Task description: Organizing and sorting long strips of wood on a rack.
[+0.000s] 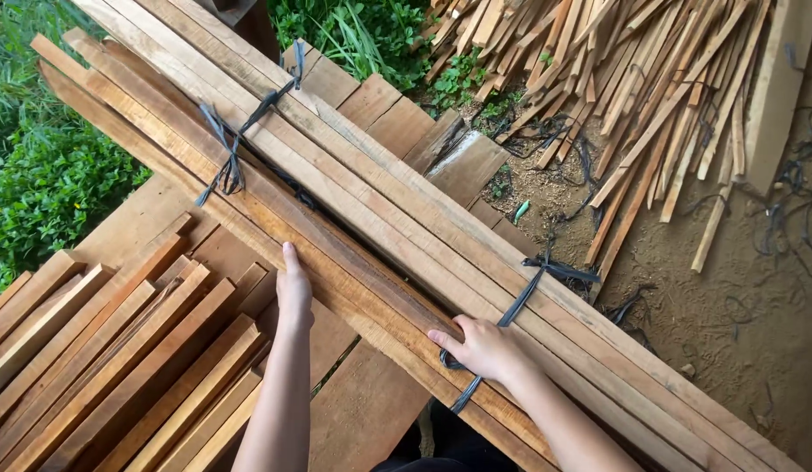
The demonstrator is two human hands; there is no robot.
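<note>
Bundled slats [397, 210] lay diagonally across the plank counter [371, 411]. We rested our left hand [294, 293] flat against the bundle's near edge; our right hand [485, 348] gripped the dark strap [511, 310] binding it. Loose slats [117, 367] lay left of the bundle.

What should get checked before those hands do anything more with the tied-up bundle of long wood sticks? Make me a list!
1. Left hand flat against the bundle's near edge: ok.
2. Right hand on the near strap, fingers over it: ok; whether the grip is tight, cannot tell.
3. Near strap wrapped round the slats: ok; knot tightness, cannot tell.
4. Far strap in place: ok, with loose tails hanging.
5. Bundle resting on the plank platform: ok in the middle; its ends run out of view, cannot tell.
6. Ground beside it: not ok, scattered slats and strap scraps.
</note>
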